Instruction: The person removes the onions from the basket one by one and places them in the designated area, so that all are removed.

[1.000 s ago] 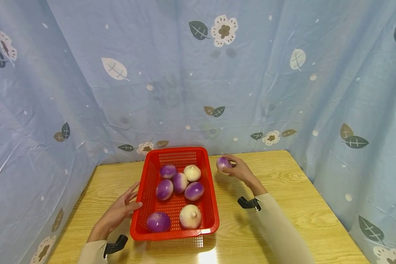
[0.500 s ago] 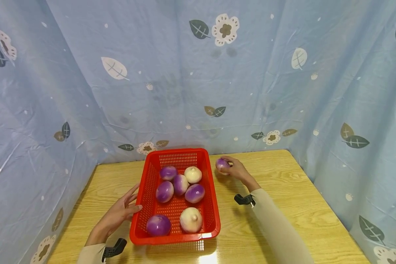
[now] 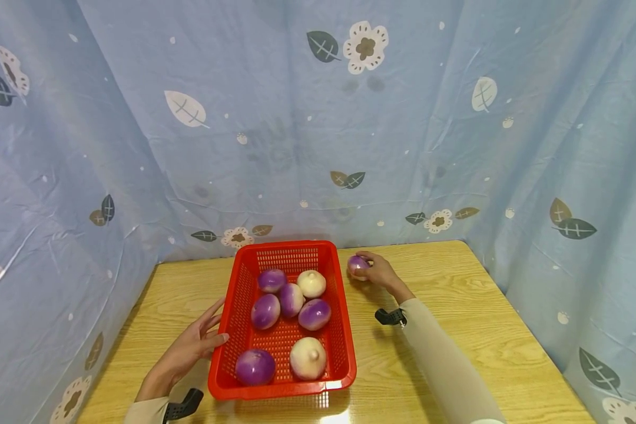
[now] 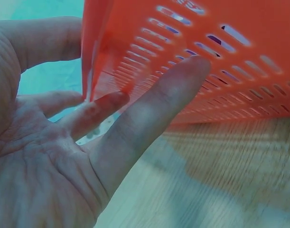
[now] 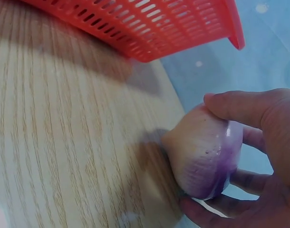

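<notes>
My right hand [image 3: 378, 272] grips a purple-and-white turnip [image 3: 357, 266] just right of the far end of a red plastic basket [image 3: 350, 353]. In the right wrist view, thumb and fingers curl round the turnip [image 5: 201, 152]; its pale pointed end faces the tabletop, close over it. At the basket's left side, my left hand [image 3: 191, 341] holds the wall, with its thumb over the rim and fingers spread along the outside. Inside the basket lie several more turnips, among them a purple one [image 3: 255, 367] and a pale one [image 3: 308, 358] at the near end.
The basket stands on a light wooden table [image 3: 434, 341]. A blue curtain [image 3: 275, 118] with leaves and flowers hangs behind the table and along both sides. Each wrist carries a black camera mount [image 3: 390, 317].
My right hand has lowered slightly with the turnip toward the table, then stays nearly still. The basket appears slightly lower in the head view, with my left hand still at its rim.
</notes>
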The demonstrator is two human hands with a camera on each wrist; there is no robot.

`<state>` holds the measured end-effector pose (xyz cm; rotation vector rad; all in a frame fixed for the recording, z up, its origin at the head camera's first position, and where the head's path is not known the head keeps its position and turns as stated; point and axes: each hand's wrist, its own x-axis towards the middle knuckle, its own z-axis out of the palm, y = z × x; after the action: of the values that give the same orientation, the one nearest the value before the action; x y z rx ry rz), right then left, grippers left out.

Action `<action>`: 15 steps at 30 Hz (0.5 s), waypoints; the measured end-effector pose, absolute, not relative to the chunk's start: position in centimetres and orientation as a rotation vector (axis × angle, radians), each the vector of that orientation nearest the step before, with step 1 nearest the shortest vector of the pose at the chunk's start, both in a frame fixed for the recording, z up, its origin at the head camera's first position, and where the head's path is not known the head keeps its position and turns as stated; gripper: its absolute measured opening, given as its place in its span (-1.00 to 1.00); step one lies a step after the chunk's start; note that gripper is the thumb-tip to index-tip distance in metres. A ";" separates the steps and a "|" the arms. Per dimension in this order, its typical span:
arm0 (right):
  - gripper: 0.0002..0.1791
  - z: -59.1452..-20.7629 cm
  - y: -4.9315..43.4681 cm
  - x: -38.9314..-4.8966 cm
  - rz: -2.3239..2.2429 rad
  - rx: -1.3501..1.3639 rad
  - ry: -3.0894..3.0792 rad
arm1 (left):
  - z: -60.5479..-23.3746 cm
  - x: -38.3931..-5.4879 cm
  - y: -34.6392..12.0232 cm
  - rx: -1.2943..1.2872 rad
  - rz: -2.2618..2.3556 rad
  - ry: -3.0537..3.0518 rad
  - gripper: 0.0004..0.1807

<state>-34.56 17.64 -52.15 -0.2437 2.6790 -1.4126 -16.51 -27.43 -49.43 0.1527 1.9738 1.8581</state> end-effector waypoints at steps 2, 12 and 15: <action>-0.30 -52.1 17.7 -34.5 -1.408 -0.249 2.682 | -49.4 -16.5 -27.4 0.148 1.859 1.974 -0.08; -0.32 -50.4 18.1 -33.6 -1.368 -0.234 2.729 | -49.6 -16.5 -27.5 0.153 1.875 1.967 -0.10; -0.38 -49.3 18.5 -33.2 -1.361 -0.258 2.778 | -49.9 -16.4 -27.5 0.152 1.884 1.962 -0.11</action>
<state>-33.17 18.45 -49.31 -0.2578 2.7784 -1.3610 -16.45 -27.47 -49.85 0.1522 1.9622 1.8841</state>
